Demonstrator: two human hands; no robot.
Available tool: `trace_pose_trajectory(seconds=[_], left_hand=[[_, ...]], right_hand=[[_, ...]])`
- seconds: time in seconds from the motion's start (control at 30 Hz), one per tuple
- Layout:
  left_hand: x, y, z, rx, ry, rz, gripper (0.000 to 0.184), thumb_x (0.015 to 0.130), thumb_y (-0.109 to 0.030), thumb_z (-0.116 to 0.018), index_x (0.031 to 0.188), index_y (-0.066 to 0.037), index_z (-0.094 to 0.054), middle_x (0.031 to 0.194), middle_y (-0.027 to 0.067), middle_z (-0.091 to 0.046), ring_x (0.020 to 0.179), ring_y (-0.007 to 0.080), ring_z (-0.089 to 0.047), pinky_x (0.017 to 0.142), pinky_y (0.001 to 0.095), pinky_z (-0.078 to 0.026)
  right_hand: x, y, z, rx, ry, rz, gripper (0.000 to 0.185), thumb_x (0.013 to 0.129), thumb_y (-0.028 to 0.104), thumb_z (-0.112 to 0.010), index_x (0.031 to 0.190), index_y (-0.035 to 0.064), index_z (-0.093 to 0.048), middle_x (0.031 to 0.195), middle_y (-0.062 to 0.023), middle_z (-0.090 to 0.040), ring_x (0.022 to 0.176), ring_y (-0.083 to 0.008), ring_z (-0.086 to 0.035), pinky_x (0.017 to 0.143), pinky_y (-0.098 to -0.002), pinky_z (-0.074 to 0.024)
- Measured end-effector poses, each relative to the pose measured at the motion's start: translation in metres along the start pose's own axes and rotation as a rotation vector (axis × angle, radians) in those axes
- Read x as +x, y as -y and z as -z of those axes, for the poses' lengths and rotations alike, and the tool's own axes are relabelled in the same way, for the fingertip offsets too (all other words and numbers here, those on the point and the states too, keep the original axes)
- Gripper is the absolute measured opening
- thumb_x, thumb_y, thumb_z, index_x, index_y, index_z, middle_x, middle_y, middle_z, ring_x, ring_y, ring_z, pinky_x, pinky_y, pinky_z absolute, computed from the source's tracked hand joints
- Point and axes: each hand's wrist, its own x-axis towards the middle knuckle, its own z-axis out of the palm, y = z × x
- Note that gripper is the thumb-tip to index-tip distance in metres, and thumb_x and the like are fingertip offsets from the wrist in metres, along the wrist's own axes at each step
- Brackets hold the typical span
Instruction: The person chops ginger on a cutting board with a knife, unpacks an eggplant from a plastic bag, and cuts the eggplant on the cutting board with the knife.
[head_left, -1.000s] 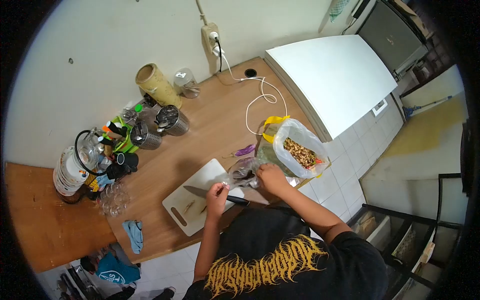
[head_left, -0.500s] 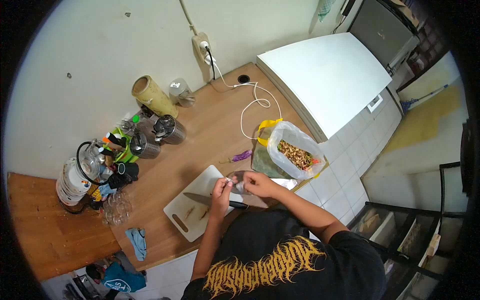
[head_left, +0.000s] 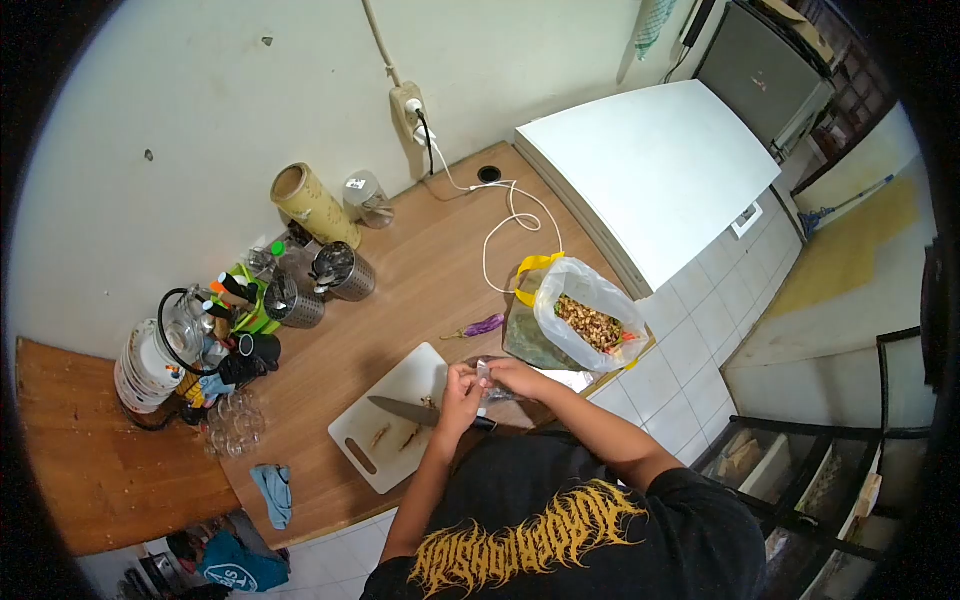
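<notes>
My left hand [head_left: 462, 392] and my right hand [head_left: 514, 378] are close together over the right edge of a white cutting board [head_left: 385, 468], both pinching a thin clear plastic bag [head_left: 484, 371]. A knife [head_left: 405, 409] lies across the board, its black handle partly behind my left forearm. Small brown scraps [head_left: 380, 436] rest on the board. A purple eggplant [head_left: 484, 325] lies just beyond my hands. To the right stands an open white plastic bag [head_left: 570, 272] holding chopped brown pieces [head_left: 588, 323] and some red and green bits.
Metal cutlery holders [head_left: 352, 280], a yellow roll [head_left: 312, 205] and a clear jar [head_left: 368, 200] stand along the wall. Glasses [head_left: 234, 424] and a blue cloth [head_left: 273, 495] are at the left. A white cable [head_left: 487, 250] curls near a large white panel [head_left: 650, 180]. A person's teal shirt [head_left: 240, 560] shows below.
My right hand has moved left, beside my left hand, and the clear bag is now gathered between them. The camera view has shifted slightly.
</notes>
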Motion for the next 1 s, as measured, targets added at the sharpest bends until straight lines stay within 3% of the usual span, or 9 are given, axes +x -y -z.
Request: trace_pose_trajectory(seconds=[0.07, 0.13, 0.2, 0.37, 0.43, 0.53, 0.67, 0.83, 1.0], left_hand=[[-0.001, -0.006, 0.0, -0.043, -0.039, 0.033, 0.019, 0.099, -0.007, -0.062, 0.111, -0.003, -0.047, 0.099, 0.0113, -0.07, 0.089, 0.0168, -0.067, 0.08, 0.0324, -0.053], [-0.002, -0.019, -0.002, 0.426, -0.056, 0.098, 0.025, 0.095, -0.007, -0.065, 0.107, -0.004, -0.044, 0.097, 0.0158, -0.07, 0.088, 0.0193, -0.068, 0.078, 0.0344, -0.053], [0.0, -0.014, -0.005, 0.454, -0.037, 0.018, 0.026, 0.094, -0.007, -0.066, 0.108, -0.003, -0.044, 0.097, 0.0177, -0.069, 0.09, 0.0196, -0.069, 0.078, 0.0349, -0.053], [0.003, 0.004, -0.001, 0.483, -0.07, -0.264, 0.026, 0.092, -0.006, -0.066, 0.109, -0.002, -0.047, 0.096, 0.0177, -0.07, 0.091, 0.0183, -0.068, 0.079, 0.0348, -0.053], [0.004, 0.0, 0.007, 0.418, -0.023, -0.028, 0.023, 0.092, -0.005, -0.068, 0.109, -0.001, -0.053, 0.098, 0.0134, -0.07, 0.09, 0.0163, -0.066, 0.081, 0.0334, -0.053], [0.012, -0.001, 0.012, 0.383, 0.066, 0.028, 0.017, 0.092, -0.006, -0.068, 0.107, 0.0, -0.06, 0.097, 0.008, -0.07, 0.089, 0.0132, -0.064, 0.081, 0.0305, -0.052], [0.014, -0.01, 0.008, 0.329, 0.132, 0.048, 0.014, 0.094, -0.006, -0.066, 0.106, -0.001, -0.064, 0.094, 0.0047, -0.069, 0.089, 0.0109, -0.063, 0.08, 0.0276, -0.051], [0.011, 0.001, 0.009, 0.167, 0.029, 0.118, 0.009, 0.097, -0.007, -0.064, 0.103, -0.001, -0.064, 0.093, 0.0031, -0.069, 0.087, 0.0095, -0.062, 0.079, 0.0268, -0.05], [0.01, 0.01, 0.011, 0.08, -0.105, 0.151, 0.013, 0.1, -0.012, -0.062, 0.102, 0.0, -0.065, 0.093, 0.0041, -0.07, 0.088, 0.0106, -0.063, 0.082, 0.0275, -0.05]], right_hand=[[0.0, -0.011, 0.002, -0.008, 0.077, -0.02, 0.025, 0.102, 0.018, -0.059, 0.114, -0.0012, -0.07, 0.106, -0.0031, -0.071, 0.094, -0.0105, -0.063, 0.086, -0.0274, -0.0509], [-0.006, -0.006, -0.005, -0.22, 0.049, 0.062, 0.028, 0.104, 0.02, -0.058, 0.118, -0.0015, -0.07, 0.108, -0.0024, -0.071, 0.096, -0.0091, -0.062, 0.087, -0.0264, -0.0504], [-0.014, 0.004, -0.008, -0.282, -0.001, 0.044, 0.031, 0.105, 0.021, -0.057, 0.12, -0.0025, -0.069, 0.108, -0.002, -0.072, 0.098, -0.0081, -0.061, 0.088, -0.026, -0.0502], [-0.029, 0.017, -0.015, 0.086, -0.225, 0.09, 0.03, 0.104, 0.023, -0.059, 0.122, 0.0013, -0.07, 0.106, -0.0003, -0.072, 0.086, -0.0069, -0.059, 0.079, -0.0245, -0.0496], [-0.034, 0.018, -0.011, 0.168, -0.205, 0.045, 0.03, 0.104, 0.023, -0.059, 0.123, 0.0024, -0.069, 0.105, -0.0001, -0.071, 0.083, -0.0059, -0.057, 0.076, -0.0233, -0.0487], [-0.035, 0.015, -0.009, 0.072, -0.097, -0.016, 0.032, 0.104, 0.025, -0.059, 0.126, 0.0031, -0.068, 0.105, 0.0007, -0.071, 0.08, -0.0042, -0.053, 0.072, -0.0212, -0.0465], [-0.03, 0.009, -0.003, 0.085, -0.232, -0.016, 0.033, 0.103, 0.024, -0.061, 0.126, 0.0028, -0.067, 0.104, 0.0014, -0.071, 0.079, -0.0045, -0.054, 0.073, -0.0215, -0.0472], [-0.033, 0.02, -0.008, 0.185, -0.256, -0.057, 0.033, 0.101, 0.022, -0.064, 0.127, 0.0021, -0.067, 0.104, 0.0003, -0.071, 0.083, -0.0053, -0.058, 0.074, -0.0232, -0.0489], [-0.032, 0.005, 0.002, -0.168, -0.096, 0.022, 0.019, 0.099, 0.018, -0.067, 0.108, 0.0015, -0.071, 0.102, -0.0002, -0.071, 0.084, -0.0059, -0.06, 0.072, -0.0236, -0.0489]])
